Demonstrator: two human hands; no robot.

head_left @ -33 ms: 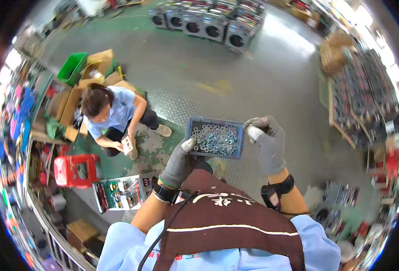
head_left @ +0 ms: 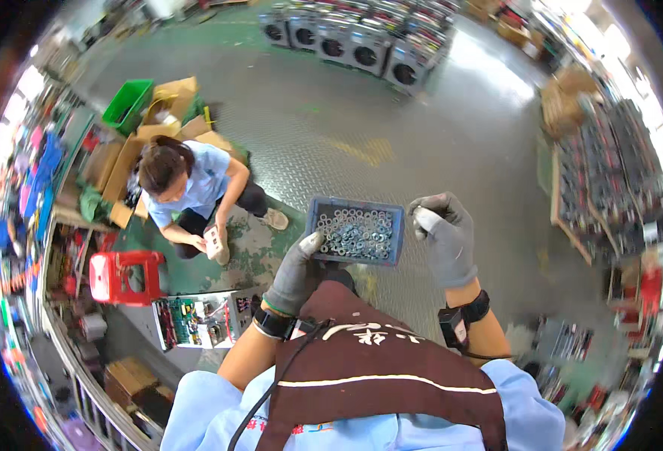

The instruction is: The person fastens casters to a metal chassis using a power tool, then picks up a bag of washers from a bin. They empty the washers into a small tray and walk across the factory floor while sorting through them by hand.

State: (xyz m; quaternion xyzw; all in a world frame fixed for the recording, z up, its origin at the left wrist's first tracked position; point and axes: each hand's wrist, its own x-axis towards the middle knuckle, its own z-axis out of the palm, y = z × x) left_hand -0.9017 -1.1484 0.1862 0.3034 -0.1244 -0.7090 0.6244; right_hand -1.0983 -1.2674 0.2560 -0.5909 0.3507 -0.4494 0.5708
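Observation:
A shallow blue plastic bin point(head_left: 398, 237) is held out in front of my apron. Many small metal washers point(head_left: 357, 232) cover its bottom. My left hand point(head_left: 295, 274), in a grey glove, grips the bin's near left corner, thumb on the rim and the other fingers hidden beneath. To the right of the bin, apart from it, is my grey-gloved right hand point(head_left: 447, 237). Its fingers are curled in toward the thumb. Whatever lies between those fingertips is too small to make out.
A co-worker point(head_left: 188, 180) crouches at left, holding a small white part. Close by are a red stool point(head_left: 128, 277), an open metal case with circuit boards point(head_left: 196, 321), a green crate point(head_left: 127, 107) and cardboard boxes. Grey machines point(head_left: 366, 52) stand in rows at the back; dark stacked parts point(head_left: 609, 169) fill the right.
The surroundings have shifted slightly in the view. My right hand sits a little farther from the bin's edge; my left hand keeps its hold on the bin.

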